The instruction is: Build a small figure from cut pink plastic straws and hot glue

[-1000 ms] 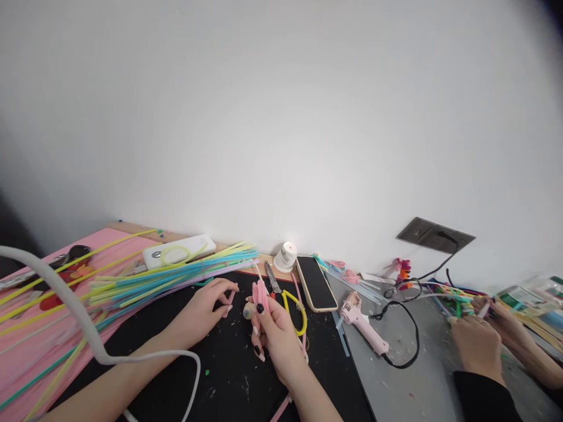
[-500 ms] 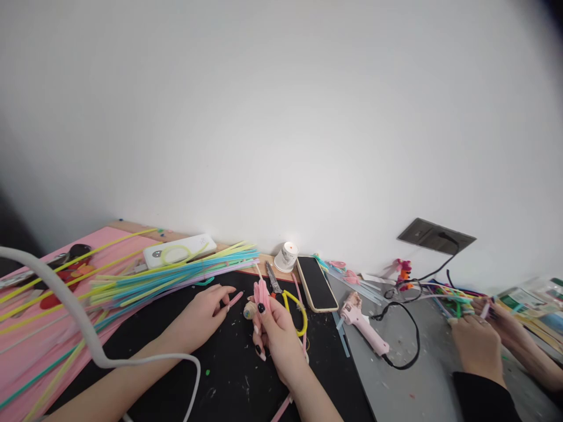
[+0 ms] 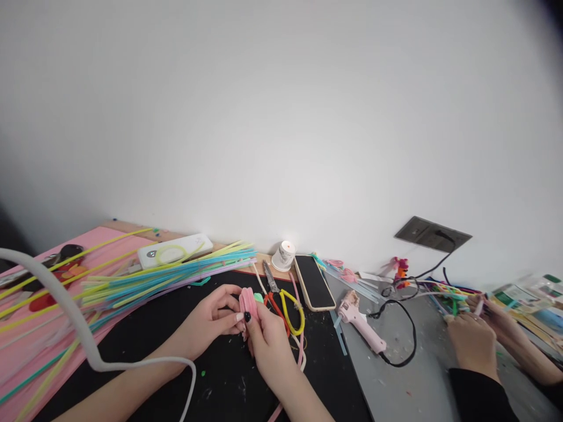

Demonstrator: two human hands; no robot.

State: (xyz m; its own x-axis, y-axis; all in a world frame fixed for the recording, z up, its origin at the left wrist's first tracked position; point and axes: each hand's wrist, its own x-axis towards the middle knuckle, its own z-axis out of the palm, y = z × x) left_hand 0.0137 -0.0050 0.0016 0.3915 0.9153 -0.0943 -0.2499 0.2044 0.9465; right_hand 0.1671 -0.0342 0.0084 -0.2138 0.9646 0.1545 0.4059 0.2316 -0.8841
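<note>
My right hand (image 3: 270, 337) grips a folded bundle of pink pipe cleaners (image 3: 248, 302), thumb with dark nail polish pressed on its front. Against the bundle's left side, my left hand (image 3: 215, 319) is closed, thumb and fingers pinching at the pink pipe cleaner; its exact hold is partly hidden. A small green piece (image 3: 258, 298) shows behind the bundle, above my right fingers. Just beyond my right hand lies a cutter (image 3: 270, 278) with one yellow and one orange handle. Pink strands trail on the black mat (image 3: 224, 381) beside my right wrist.
To the left lie many coloured pipe cleaners (image 3: 176, 278) and a white power bank (image 3: 176, 251). A white cable (image 3: 83, 310) crosses above my left forearm. Beyond stand a paper cup (image 3: 284, 255), a phone (image 3: 314, 283) and a glue gun (image 3: 360, 322). A co-worker's hands (image 3: 475, 340) work at right.
My left hand has moved right to meet the pink bundle, bringing its pink piece along. The bundle has turned in my right hand, and the green piece has come into sight.
</note>
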